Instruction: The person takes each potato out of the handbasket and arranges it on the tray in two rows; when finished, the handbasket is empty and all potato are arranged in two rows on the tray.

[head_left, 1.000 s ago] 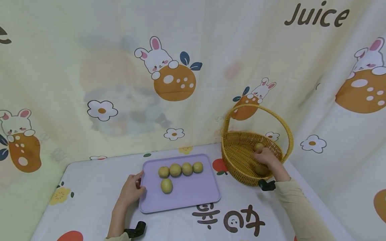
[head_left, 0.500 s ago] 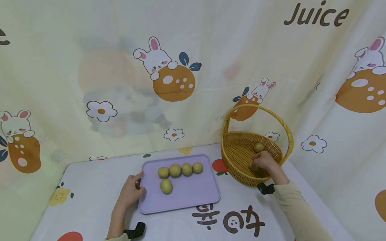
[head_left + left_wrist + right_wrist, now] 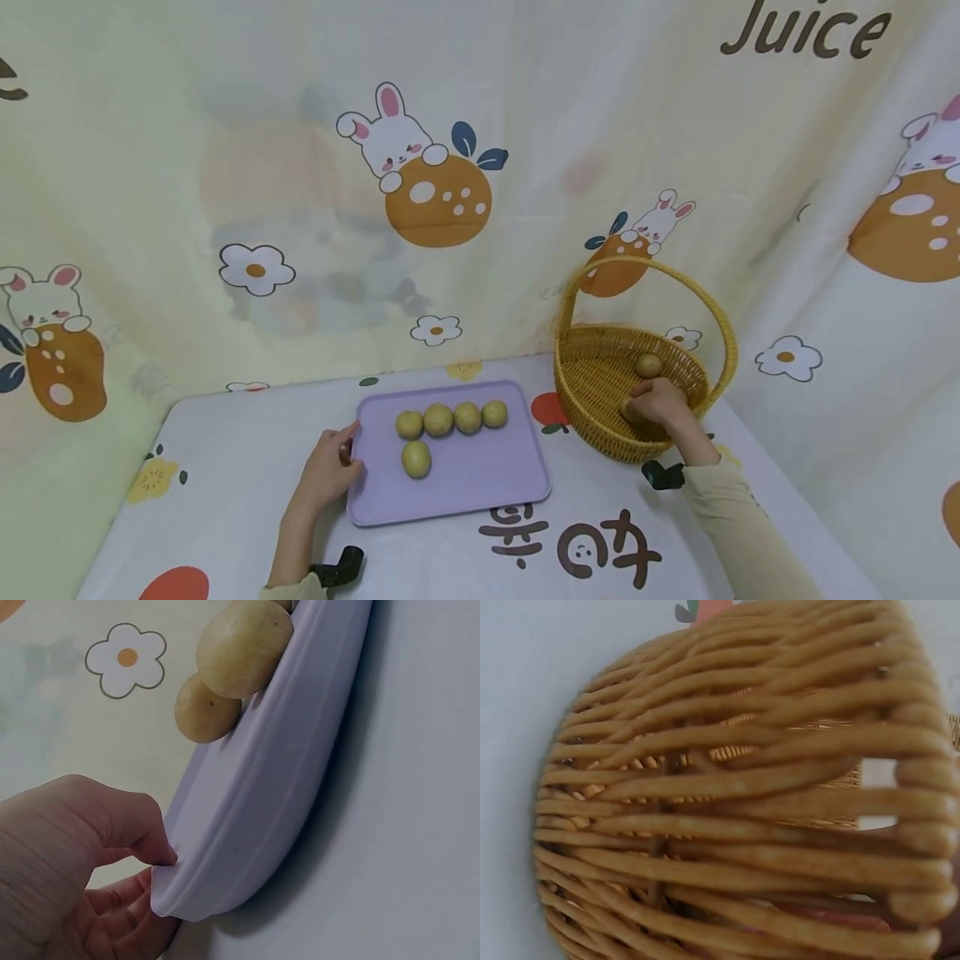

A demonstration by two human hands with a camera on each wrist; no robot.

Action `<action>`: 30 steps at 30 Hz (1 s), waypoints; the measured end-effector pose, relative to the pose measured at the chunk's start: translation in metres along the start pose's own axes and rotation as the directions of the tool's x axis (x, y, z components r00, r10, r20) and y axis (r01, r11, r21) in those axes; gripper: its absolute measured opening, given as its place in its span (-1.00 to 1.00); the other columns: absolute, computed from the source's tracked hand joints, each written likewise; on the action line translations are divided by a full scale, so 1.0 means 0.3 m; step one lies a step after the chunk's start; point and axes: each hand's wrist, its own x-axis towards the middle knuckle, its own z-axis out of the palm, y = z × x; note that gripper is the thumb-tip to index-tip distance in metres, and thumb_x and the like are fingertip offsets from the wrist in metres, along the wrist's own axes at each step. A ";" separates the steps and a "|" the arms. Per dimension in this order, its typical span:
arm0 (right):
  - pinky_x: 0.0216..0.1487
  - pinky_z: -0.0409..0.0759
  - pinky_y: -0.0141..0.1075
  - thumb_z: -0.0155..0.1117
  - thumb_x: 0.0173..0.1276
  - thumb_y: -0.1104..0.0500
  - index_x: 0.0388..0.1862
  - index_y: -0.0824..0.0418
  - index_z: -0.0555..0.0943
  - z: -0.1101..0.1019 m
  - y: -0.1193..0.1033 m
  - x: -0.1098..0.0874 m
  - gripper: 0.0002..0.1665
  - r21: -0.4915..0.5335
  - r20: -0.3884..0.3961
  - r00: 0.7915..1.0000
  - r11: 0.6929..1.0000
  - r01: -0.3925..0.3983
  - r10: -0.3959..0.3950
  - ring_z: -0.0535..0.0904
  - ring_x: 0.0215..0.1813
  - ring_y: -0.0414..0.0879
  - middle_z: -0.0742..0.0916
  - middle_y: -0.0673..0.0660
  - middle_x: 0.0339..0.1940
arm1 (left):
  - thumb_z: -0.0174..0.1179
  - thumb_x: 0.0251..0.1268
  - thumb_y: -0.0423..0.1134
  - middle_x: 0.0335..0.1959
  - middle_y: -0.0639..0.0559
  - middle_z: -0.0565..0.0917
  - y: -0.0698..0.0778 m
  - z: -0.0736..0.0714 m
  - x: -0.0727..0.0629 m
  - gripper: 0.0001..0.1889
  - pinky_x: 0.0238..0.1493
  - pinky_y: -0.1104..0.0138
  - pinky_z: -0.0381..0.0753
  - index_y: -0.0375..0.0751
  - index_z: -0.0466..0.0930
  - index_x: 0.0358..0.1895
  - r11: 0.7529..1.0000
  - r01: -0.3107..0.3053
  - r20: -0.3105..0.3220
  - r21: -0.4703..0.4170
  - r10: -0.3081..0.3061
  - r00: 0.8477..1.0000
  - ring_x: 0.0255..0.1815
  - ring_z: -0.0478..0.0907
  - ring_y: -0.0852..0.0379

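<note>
My left hand (image 3: 327,469) pinches the left rim of a lilac tray (image 3: 480,479), thumb over the edge and fingers below, as the left wrist view shows. Several potatoes (image 3: 244,649) lie on this tray; in the head view most form a row, with one potato (image 3: 416,459) in front of it at the left. Reaching into a wicker basket (image 3: 592,425), my right hand (image 3: 662,402) grips a potato (image 3: 632,410), mostly hidden under the fingers. Another potato (image 3: 648,365) rests just behind that hand. In the right wrist view the basket's woven wall (image 3: 727,780) covers most of the hand.
The basket's tall arched handle (image 3: 675,273) rises over its opening. A white printed cloth (image 3: 247,475) covers the table, and a patterned curtain (image 3: 315,208) hangs close behind.
My right hand has shifted from the back potato toward the nearer one inside the basket and taken hold of it. The left hand stays on the tray rim; the head view has tilted slightly.
</note>
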 end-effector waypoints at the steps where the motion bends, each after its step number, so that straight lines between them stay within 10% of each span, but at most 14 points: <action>1: -0.30 0.44 -0.23 0.29 0.15 0.21 -0.12 0.48 0.63 0.004 0.004 0.000 -0.61 -0.008 -0.011 1.000 1.000 0.011 -0.011 0.48 -0.19 0.17 0.62 0.41 -0.14 | 0.23 0.01 -0.45 -0.15 -0.23 0.45 0.001 0.001 -0.002 -0.28 -0.32 0.28 0.39 -0.46 0.35 0.37 1.000 0.003 0.004 -0.001 -0.003 1.000 -0.33 0.39 0.09; 13: -0.28 0.48 -0.23 0.28 0.27 0.17 -0.10 0.57 0.58 0.045 0.038 0.012 -0.57 0.022 -0.032 0.988 0.988 0.151 -0.151 0.52 -0.19 0.16 0.65 0.37 -0.24 | 0.21 0.03 -0.43 -0.14 -0.24 0.44 0.006 -0.003 -0.004 -0.29 -0.32 0.26 0.38 -0.44 0.34 0.38 1.000 0.018 0.013 0.005 -0.019 1.000 -0.32 0.39 0.05; 23: -0.31 0.49 -0.31 0.20 0.40 0.12 0.13 0.54 0.51 0.044 -0.046 0.018 -0.47 0.150 0.032 0.996 0.986 0.080 -0.085 0.48 -0.22 -0.02 0.59 0.27 -0.18 | 0.20 0.05 -0.43 -0.12 -0.26 0.44 -0.005 -0.029 0.032 -0.29 -0.27 0.22 0.37 -0.43 0.33 0.39 1.000 0.005 0.008 0.028 -0.006 1.000 -0.29 0.41 0.02; 30: -0.13 0.64 -0.27 0.16 0.45 0.08 0.29 0.53 0.39 0.058 -0.051 -0.007 -0.37 0.373 0.106 0.994 0.928 -0.013 -0.029 0.63 -0.24 -0.19 0.57 0.26 -0.04 | 0.19 0.02 -0.44 -0.14 -0.26 0.45 -0.020 -0.007 0.031 -0.30 -0.26 0.23 0.39 -0.46 0.35 0.37 1.000 -0.030 0.003 0.009 0.030 1.000 -0.31 0.43 0.03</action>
